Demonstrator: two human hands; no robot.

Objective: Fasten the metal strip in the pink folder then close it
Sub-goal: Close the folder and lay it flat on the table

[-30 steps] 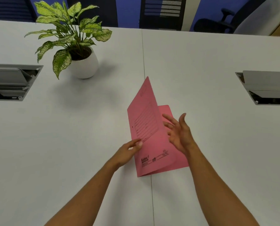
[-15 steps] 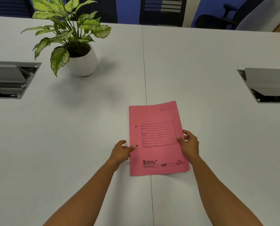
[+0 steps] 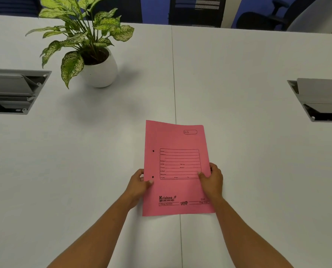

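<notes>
Folder shut, front cover up: pink folder (image 3: 177, 167) lies flat on the white desk (image 3: 258, 151), near the near edge, straddling the centre seam (image 3: 174, 74) between the two desk halves. Printed form box and maker's mark face the person, spine to the left with two punch holes (image 3: 153, 151) showing along it.

Left hand (image 3: 139, 185) curled on the spine edge, thumb on top of the cover, fingers tucked at or under the edge. Right hand (image 3: 211, 179) pinches the open edge likewise, thumb on the cover, fingers behind. Both closed on the folder, neither carrying anything else.

Metal strip not visible; it would be inside, so its fastening cannot be checked from here. Judged stage: closing step, at or close to its end. Next move probably calls only for pressing the cover flat and releasing both hands.

Potted plant (image 3: 95, 60) stands well apart toward the far left; cable boxes (image 3: 16, 91) are sunk into the desk at left and right edges.
</notes>
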